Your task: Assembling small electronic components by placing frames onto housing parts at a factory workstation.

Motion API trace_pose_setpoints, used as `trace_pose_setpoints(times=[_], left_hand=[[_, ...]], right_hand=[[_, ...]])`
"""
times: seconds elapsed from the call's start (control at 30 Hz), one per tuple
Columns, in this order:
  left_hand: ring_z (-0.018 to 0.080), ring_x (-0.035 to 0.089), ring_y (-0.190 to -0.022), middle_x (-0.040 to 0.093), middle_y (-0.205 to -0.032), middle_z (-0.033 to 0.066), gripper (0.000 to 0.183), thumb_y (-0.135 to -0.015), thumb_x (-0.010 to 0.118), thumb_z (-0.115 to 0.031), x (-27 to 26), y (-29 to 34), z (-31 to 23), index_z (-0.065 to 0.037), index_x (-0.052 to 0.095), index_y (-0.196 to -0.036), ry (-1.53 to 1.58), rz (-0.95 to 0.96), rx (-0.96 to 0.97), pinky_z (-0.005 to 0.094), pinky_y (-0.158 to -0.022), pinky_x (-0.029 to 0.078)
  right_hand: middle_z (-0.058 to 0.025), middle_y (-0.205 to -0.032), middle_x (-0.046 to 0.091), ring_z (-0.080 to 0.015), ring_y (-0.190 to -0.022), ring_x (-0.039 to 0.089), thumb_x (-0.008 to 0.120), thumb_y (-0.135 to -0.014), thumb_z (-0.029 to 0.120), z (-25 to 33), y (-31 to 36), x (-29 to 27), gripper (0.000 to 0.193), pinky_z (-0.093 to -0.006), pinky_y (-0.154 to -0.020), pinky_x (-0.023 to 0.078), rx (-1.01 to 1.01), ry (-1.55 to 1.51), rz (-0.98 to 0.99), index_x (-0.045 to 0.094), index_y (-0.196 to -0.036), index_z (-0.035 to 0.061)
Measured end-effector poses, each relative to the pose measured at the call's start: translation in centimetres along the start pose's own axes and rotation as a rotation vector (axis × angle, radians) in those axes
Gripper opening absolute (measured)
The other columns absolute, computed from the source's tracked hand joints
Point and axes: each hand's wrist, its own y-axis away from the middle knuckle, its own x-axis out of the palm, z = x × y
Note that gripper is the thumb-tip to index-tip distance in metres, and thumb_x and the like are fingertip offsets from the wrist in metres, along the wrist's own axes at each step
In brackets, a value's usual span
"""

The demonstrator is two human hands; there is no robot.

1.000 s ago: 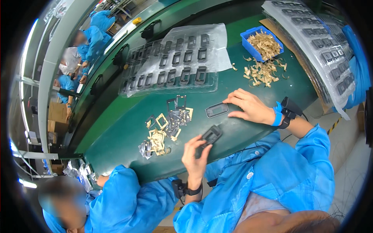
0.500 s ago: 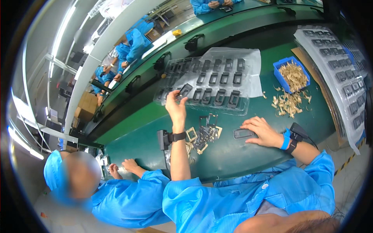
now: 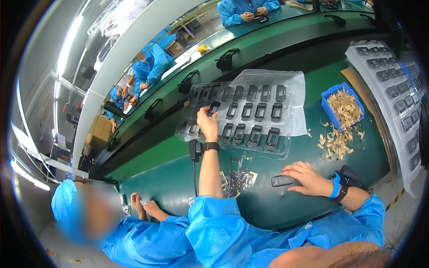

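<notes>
My left hand (image 3: 208, 123) reaches over the clear plastic tray (image 3: 280, 149), its thumb and fingers closed on a small black rectangular housing (image 3: 215, 106). That piece is at the tray's middle row; whether it touches the tray bottom I cannot tell. Rows of similar black housings with window openings fill much of the tray. Down on the green table, my right hand (image 3: 308, 178) has its fingers and thumb around the right end of another dark housing (image 3: 281, 181), which lies flat. Between my arms is a pile of small metal and dark frame-like parts (image 3: 239, 178).
A blue bin (image 3: 330, 110) holds tan peeled strips, with more strips (image 3: 338, 143) spilled beside it. Stacked filled trays (image 3: 397, 98) stand at the right edge. A co-worker in blue (image 3: 147, 241) sits close on my left; others work across the green line.
My left hand has brought the black housing forward, down among the tray's rows. My right hand stays on its housing on the table. The whole view has shifted slightly.
</notes>
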Motion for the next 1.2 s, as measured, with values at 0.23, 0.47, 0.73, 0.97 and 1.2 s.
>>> trace_pose_setpoints(times=[0.23,0.47,0.73,0.97,1.2], left_hand=[[0.0334,0.064,-0.101,0.069,-0.105,0.0122,0.042,-0.069,0.088,-0.013,2.9,0.3,0.2,-0.006,0.069,-0.106,-0.069,0.06,-0.088,0.0439,-0.088,0.05],[0.0335,0.068,-0.106,0.072,-0.113,0.0176,0.049,-0.083,0.079,-0.042,1.2,-0.1,0.8,-0.001,0.072,-0.108,-0.046,0.189,-0.071,0.0425,-0.095,0.05],[0.0307,0.063,-0.108,0.067,-0.113,0.0149,0.036,-0.084,0.08,-0.014,-9.2,-2.4,-5.5,-0.002,0.069,-0.116,0.231,0.075,0.299,0.0402,-0.095,0.05],[0.0313,0.067,-0.085,0.073,-0.094,0.011,0.028,-0.088,0.074,-0.027,-21.1,10.5,-18.7,-0.004,0.075,-0.105,0.387,-0.243,0.976,0.0396,-0.081,0.056],[0.0317,0.067,-0.1,0.071,-0.106,0.0156,0.021,-0.077,0.077,0.001,-22.4,26.7,-20.1,0.001,0.074,-0.099,0.301,0.401,0.128,0.0402,-0.091,0.052]], right_hand=[[-0.0062,-0.135,0.055,-0.028,-0.124,0.049,0.079,-0.081,0.023,-0.5,-0.1,-0.1,0.057,-0.0429,-0.101,0.04,0.026,-0.012,0.029,0.058,-0.132,0.0111],[-0.0069,-0.132,0.057,-0.0287,-0.122,0.051,0.079,-0.081,0.025,-0.9,-0.1,0.2,0.054,-0.0434,-0.101,0.04,-0.065,-0.04,-0.013,0.058,-0.13,0.0115],[-0.0057,-0.125,0.056,-0.0287,-0.12,0.05,0.081,-0.074,0.033,-2.6,-0.3,2.9,0.055,-0.0447,-0.092,0.04,-0.183,-0.076,-0.157,0.06,-0.122,0.0132],[-0.0046,-0.121,0.055,-0.0267,-0.12,0.048,0.084,-0.072,0.026,-2.6,0.2,3.0,0.054,-0.0428,-0.093,0.038,-0.165,-0.03,-0.161,0.061,-0.118,0.0126],[-0.0067,-0.128,0.058,-0.0311,-0.121,0.053,0.082,-0.072,0.026,-2.4,0.7,1.6,0.052,-0.0457,-0.094,0.043,-0.228,0.021,-0.163,0.064,-0.12,0.0192]])
